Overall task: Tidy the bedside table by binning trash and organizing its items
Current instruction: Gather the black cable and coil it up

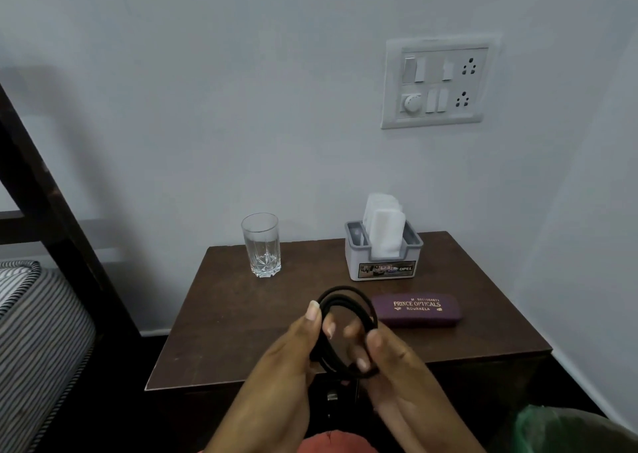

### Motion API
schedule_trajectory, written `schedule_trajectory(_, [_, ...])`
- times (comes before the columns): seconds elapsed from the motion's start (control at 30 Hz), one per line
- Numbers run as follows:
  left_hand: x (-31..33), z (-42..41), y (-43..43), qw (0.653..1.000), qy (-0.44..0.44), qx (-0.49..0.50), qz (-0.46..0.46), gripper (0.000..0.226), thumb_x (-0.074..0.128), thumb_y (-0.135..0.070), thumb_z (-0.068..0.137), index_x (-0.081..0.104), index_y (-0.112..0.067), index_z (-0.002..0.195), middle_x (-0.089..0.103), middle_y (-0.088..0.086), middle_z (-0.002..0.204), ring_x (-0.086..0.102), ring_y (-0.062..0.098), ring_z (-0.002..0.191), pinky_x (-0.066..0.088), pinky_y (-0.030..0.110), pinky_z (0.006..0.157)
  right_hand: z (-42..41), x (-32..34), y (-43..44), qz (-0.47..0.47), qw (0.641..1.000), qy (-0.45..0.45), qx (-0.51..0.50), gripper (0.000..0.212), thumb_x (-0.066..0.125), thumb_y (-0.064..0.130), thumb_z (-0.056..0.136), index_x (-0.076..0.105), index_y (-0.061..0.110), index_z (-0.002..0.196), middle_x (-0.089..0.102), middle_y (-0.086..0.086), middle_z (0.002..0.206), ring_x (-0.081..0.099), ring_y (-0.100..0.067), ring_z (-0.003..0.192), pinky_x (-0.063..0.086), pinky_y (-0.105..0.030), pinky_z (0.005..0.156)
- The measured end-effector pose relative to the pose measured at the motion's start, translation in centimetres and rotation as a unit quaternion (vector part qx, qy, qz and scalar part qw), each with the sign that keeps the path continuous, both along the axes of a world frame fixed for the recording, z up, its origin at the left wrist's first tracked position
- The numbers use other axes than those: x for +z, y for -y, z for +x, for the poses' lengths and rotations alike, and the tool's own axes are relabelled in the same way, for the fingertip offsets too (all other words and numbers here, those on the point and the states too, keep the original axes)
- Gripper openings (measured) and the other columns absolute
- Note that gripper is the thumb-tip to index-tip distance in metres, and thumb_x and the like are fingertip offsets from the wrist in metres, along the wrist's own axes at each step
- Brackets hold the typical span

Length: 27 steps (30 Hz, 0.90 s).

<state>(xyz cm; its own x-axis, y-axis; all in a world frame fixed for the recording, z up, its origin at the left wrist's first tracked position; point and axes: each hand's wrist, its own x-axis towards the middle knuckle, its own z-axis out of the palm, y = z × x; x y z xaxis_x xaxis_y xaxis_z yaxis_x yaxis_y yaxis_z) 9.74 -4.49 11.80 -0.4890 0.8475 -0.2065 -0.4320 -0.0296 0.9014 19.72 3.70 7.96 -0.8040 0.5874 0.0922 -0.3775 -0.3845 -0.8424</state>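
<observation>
A black cable (pixel 340 297) wound into a small coil is held above the front of the dark wooden bedside table (pixel 221 318). My left hand (pixel 293 352) grips the coil's left side, thumb on top. My right hand (pixel 390 359) holds its right side, fingers curled round the loops. On the table stand an empty cut glass (pixel 261 244) at the back left and a grey tissue holder (pixel 383 257) with white napkins at the back right. A purple spectacle case (pixel 417 309) lies in front of the holder.
A white switchboard (pixel 436 83) is on the wall above the table. A dark bed frame (pixel 45 190) and striped mattress (pixel 38 335) are at the left. Something green (pixel 552 428) shows at the bottom right corner.
</observation>
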Motion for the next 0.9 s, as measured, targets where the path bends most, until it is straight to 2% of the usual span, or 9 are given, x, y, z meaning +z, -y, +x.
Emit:
schedule_trajectory(0.07, [0.1, -0.2, -0.3, 0.999, 0.047, 0.008, -0.001, 0.039, 0.069, -0.051, 0.073, 0.073, -0.012, 0.08, 0.07, 0.023, 0.089, 0.068, 0.03, 0.087, 0.054, 0.033, 0.082, -0.4, -1.0, -0.1, -0.094, 0.993, -0.051, 0.047, 0.061, 0.078, 0.056, 0.061, 0.069, 0.01, 0.1, 0.056, -0.004, 0.073, 0.061, -0.021, 0.08, 0.051, -0.033, 0.076])
schedule_trajectory(0.17, [0.1, -0.4, -0.4, 0.995, 0.097, 0.017, 0.019, 0.035, 0.049, -0.042, 0.085, 0.054, -0.014, 0.064, 0.064, 0.012, 0.062, 0.063, 0.019, 0.054, 0.051, 0.024, 0.054, -0.5, -2.0, 0.2, -0.116, 0.987, -0.097, 0.055, 0.053, 0.061, 0.038, 0.087, 0.053, 0.005, 0.128, 0.068, -0.005, 0.105, 0.062, -0.016, 0.105, 0.049, -0.03, 0.093])
schedule_trajectory(0.23, [0.3, -0.2, -0.3, 0.994, 0.103, 0.02, 0.015, 0.036, 0.047, -0.044, 0.086, 0.05, -0.015, 0.065, 0.059, 0.009, 0.058, 0.059, 0.019, 0.05, 0.049, 0.024, 0.05, -0.4, -2.6, 0.3, -0.112, 0.989, -0.081, 0.058, 0.051, 0.077, 0.034, 0.074, 0.066, 0.005, 0.114, 0.072, -0.009, 0.098, 0.068, -0.015, 0.09, 0.055, -0.026, 0.08])
schedule_trajectory(0.33, [0.0, -0.3, -0.4, 0.992, 0.113, 0.056, 0.003, 0.036, 0.046, -0.045, 0.088, 0.052, -0.015, 0.068, 0.059, 0.009, 0.052, 0.058, 0.017, 0.045, 0.048, 0.027, 0.048, -0.3, -2.9, 0.8, -0.092, 0.995, 0.021, -0.015, 0.072, 0.094, 0.044, 0.022, 0.077, 0.007, 0.082, 0.069, -0.01, 0.068, 0.063, -0.013, 0.052, 0.052, -0.02, 0.048])
schedule_trajectory(0.43, [-0.3, -0.6, -0.6, 0.981, 0.163, 0.102, 0.02, 0.035, 0.047, -0.042, 0.088, 0.058, -0.015, 0.069, 0.058, 0.004, 0.055, 0.057, 0.015, 0.05, 0.046, 0.031, 0.058, -0.5, -2.0, 1.7, -0.106, 0.99, 0.075, -0.054, 0.076, 0.093, 0.043, 0.013, 0.077, 0.007, 0.077, 0.069, -0.012, 0.064, 0.063, -0.014, 0.049, 0.052, -0.021, 0.044])
schedule_trajectory(0.5, [-0.4, -0.6, -0.9, 0.98, 0.174, 0.095, 0.024, 0.035, 0.047, -0.043, 0.087, 0.058, -0.017, 0.066, 0.053, -0.001, 0.058, 0.053, 0.012, 0.051, 0.047, 0.025, 0.05, -0.2, -1.8, 1.9, -0.135, 0.985, 0.08, -0.068, 0.064, 0.092, 0.035, 0.028, 0.075, 0.002, 0.081, 0.067, -0.014, 0.059, 0.064, -0.016, 0.046, 0.053, -0.023, 0.041])
schedule_trajectory(0.63, [-0.7, -0.6, -0.6, 0.989, 0.142, 0.042, 0.021, 0.03, 0.046, -0.042, 0.087, 0.059, -0.019, 0.074, 0.06, -0.004, 0.058, 0.056, 0.007, 0.047, 0.042, 0.019, 0.048, 0.1, -1.2, 1.3, -0.142, 0.987, 0.035, -0.064, 0.074, 0.093, 0.042, 0.022, 0.074, 0.004, 0.082, 0.069, -0.015, 0.068, 0.066, -0.017, 0.055, 0.056, -0.026, 0.048])
schedule_trajectory(0.77, [-1.3, -0.7, 0.1, 0.997, 0.075, 0.012, 0.004, 0.031, 0.05, -0.041, 0.081, 0.066, -0.016, 0.077, 0.062, 0.0, 0.059, 0.054, 0.008, 0.049, 0.036, 0.025, 0.053, 0.5, -0.1, 0.2, -0.061, 0.996, 0.031, -0.062, 0.085, 0.087, 0.056, 0.032, 0.071, 0.015, 0.105, 0.068, -0.008, 0.078, 0.062, -0.014, 0.063, 0.049, -0.021, 0.05])
schedule_trajectory(0.9, [-1.7, -1.4, 0.7, 0.999, -0.033, -0.009, -0.01, 0.033, 0.057, -0.041, 0.079, 0.077, -0.016, 0.075, 0.058, 0.004, 0.064, 0.053, 0.008, 0.055, 0.042, 0.02, 0.056, 0.4, 0.4, 0.4, -0.067, 0.993, 0.04, -0.086, 0.07, 0.09, 0.042, 0.039, 0.073, 0.011, 0.1, 0.065, -0.007, 0.069, 0.062, -0.012, 0.062, 0.053, -0.02, 0.054])
